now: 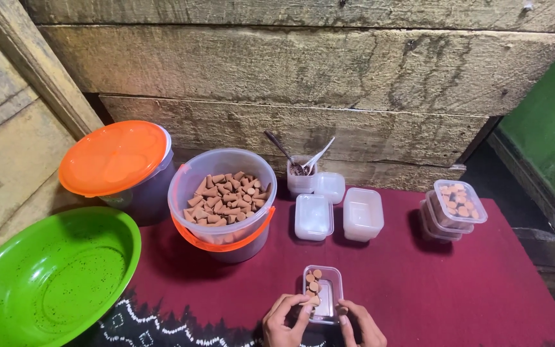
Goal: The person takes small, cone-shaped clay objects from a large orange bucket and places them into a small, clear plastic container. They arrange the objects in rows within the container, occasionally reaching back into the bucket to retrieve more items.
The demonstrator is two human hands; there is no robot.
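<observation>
A small clear plastic box (329,292) lies on the dark red cloth (457,283) near the bottom edge. Several tan cone-shaped pieces (313,286) stand along its left side. My left hand (284,321) pinches the pieces at the box's near left corner. My right hand (360,324) touches the box's near right corner with its fingertips. Behind, a clear bucket (223,202) with an orange lid under it holds a heap of the same tan cones (226,196).
A green basin (46,276) sits at the left, beside a tub with an orange lid (114,157). Empty clear boxes (338,212) and a small cup with two spoons (301,173) stand behind. Stacked filled boxes (452,209) sit at right. A wooden wall rises behind.
</observation>
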